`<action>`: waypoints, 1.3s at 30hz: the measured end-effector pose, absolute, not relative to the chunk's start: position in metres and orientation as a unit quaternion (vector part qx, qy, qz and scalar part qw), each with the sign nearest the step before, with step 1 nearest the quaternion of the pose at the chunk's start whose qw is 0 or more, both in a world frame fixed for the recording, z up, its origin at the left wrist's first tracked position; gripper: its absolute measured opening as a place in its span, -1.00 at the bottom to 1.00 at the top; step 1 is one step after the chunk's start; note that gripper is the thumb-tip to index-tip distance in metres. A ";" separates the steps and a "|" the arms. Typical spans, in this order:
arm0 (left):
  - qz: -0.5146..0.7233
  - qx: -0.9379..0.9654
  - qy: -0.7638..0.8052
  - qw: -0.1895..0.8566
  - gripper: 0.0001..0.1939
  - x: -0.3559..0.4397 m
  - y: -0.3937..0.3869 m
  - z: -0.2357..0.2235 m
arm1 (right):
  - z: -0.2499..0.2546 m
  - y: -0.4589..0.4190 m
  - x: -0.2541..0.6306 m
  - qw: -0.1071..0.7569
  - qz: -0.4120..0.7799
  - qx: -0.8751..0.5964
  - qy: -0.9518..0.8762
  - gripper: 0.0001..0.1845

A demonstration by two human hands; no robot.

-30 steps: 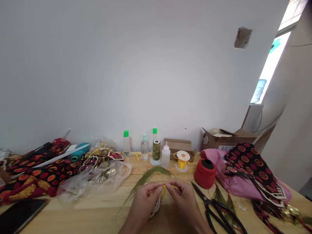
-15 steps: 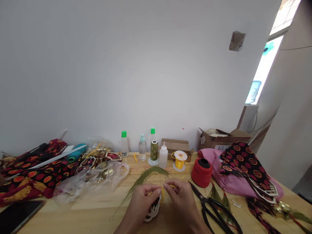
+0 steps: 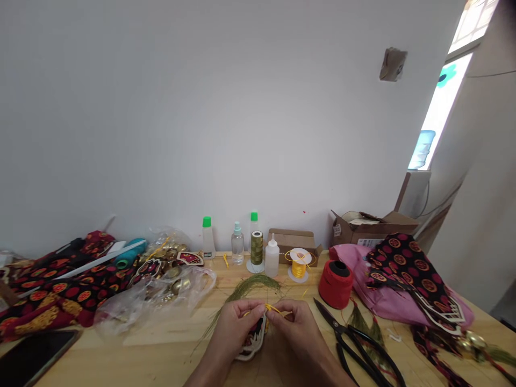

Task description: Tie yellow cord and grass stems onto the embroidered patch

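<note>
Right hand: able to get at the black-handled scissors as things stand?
Probably yes: the black-handled metal scissors lie just beside the right hand, nothing visible between, though its fingers are busy pinching thin yellow cord.

Cardboard box (image 3: 374, 228), open-flapped, beyond the fingers and to their right. Black phone (image 3: 38, 355), lying flat on the tabletop (image 3: 153, 349), well left of the fingers.
</note>
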State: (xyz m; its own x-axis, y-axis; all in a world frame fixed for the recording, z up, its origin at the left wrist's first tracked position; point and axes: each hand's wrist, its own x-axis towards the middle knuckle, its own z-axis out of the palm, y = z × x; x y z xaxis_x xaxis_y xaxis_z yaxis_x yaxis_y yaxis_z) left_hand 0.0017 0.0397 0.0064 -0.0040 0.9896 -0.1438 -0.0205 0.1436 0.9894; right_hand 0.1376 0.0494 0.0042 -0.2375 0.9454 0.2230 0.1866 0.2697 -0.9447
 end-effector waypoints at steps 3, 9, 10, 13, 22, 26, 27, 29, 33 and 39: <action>0.484 0.473 0.519 0.522 -0.67 0.003 0.038 0.009 | 0.006 0.049 0.140 0.446 0.363 -0.427 -0.697 -0.78; 0.491 0.463 0.538 0.505 -0.79 0.004 0.036 0.011 | 0.012 0.043 0.144 0.442 0.215 -0.394 -0.776 -0.76; 0.492 0.464 0.539 0.503 -0.79 0.003 0.037 0.010 | 0.012 0.043 0.144 0.440 0.214 -0.395 -0.777 -0.77; 0.492 0.477 0.530 0.500 -0.75 0.002 0.039 0.007 | 0.012 0.046 0.145 0.430 0.228 -0.410 -0.771 -0.78; 0.477 0.486 0.529 0.506 -0.74 0.007 0.032 0.016 | 0.012 0.048 0.146 0.436 0.273 -0.448 -0.731 -0.71; 0.466 0.523 0.524 0.484 -0.76 0.009 0.029 0.020 | 0.015 0.046 0.146 0.454 0.269 -0.440 -0.727 -0.73; 0.462 0.532 0.524 0.478 -0.75 0.010 0.029 0.020 | 0.015 0.046 0.146 0.461 0.270 -0.439 -0.722 -0.73; 0.456 0.544 0.524 0.470 -0.74 0.011 0.030 0.020 | 0.017 0.045 0.147 0.476 0.278 -0.442 -0.707 -0.70; 0.462 0.553 0.516 0.464 -0.76 0.011 0.030 0.018 | 0.019 0.047 0.148 0.487 0.330 -0.448 -0.673 -0.71; 0.477 0.537 0.519 0.464 -0.71 0.009 0.033 0.018 | 0.023 0.046 0.146 0.481 0.411 -0.446 -0.633 -0.74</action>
